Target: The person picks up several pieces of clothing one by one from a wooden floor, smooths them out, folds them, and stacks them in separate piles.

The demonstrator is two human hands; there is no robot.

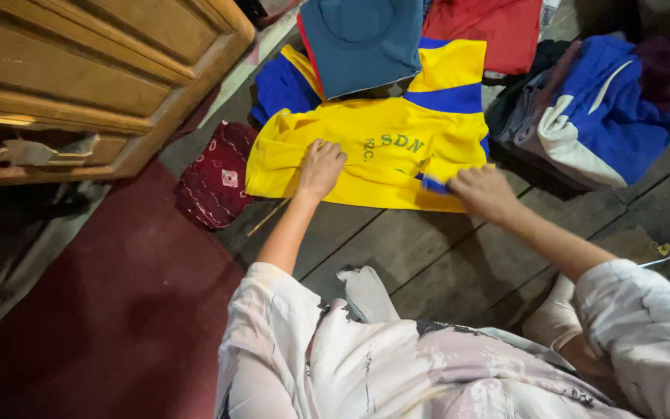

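Observation:
A yellow shirt (pixel 385 151) with blue trim lies partly folded on the dark wooden floor. My left hand (pixel 320 167) rests on its left half with fingers curled, pressing the cloth down. My right hand (pixel 483 192) pinches the shirt's lower right edge by a blue sleeve cuff. Both arms reach out from pale patterned sleeves at the bottom of the view.
A wooden drawer chest (pixel 79 77) stands at the left. A dark red patterned cloth (pixel 215 177) lies left of the shirt, over a maroon mat (pixel 118 310). Behind lie a teal shirt (pixel 362 39), a red garment (pixel 490 31) and a blue-and-white garment (pixel 599 116).

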